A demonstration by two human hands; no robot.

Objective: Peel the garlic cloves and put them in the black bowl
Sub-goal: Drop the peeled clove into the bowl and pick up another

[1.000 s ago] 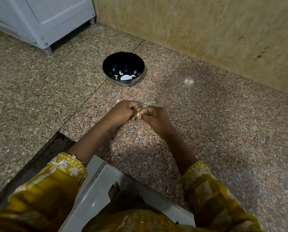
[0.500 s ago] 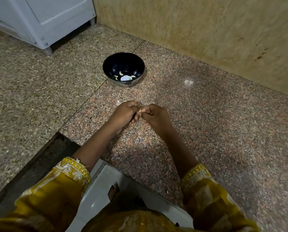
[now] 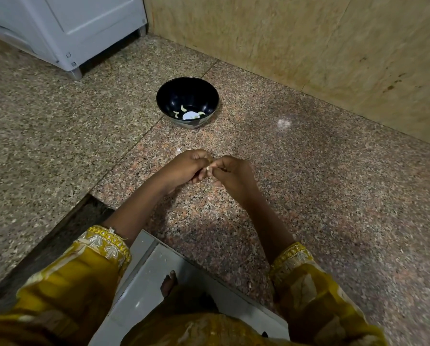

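We see bare desk (image 3: 296, 176) between our hands (image 3: 210, 168) and the black bowl (image 3: 187, 96), the wall (image 3: 308, 46) just behind it.

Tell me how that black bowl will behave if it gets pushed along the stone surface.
The black bowl would likely slide easily, since the stone surface looks polished. Its wall tapers to a smaller base, so a high push might tip it. It is probably light, with only a few cloves inside.
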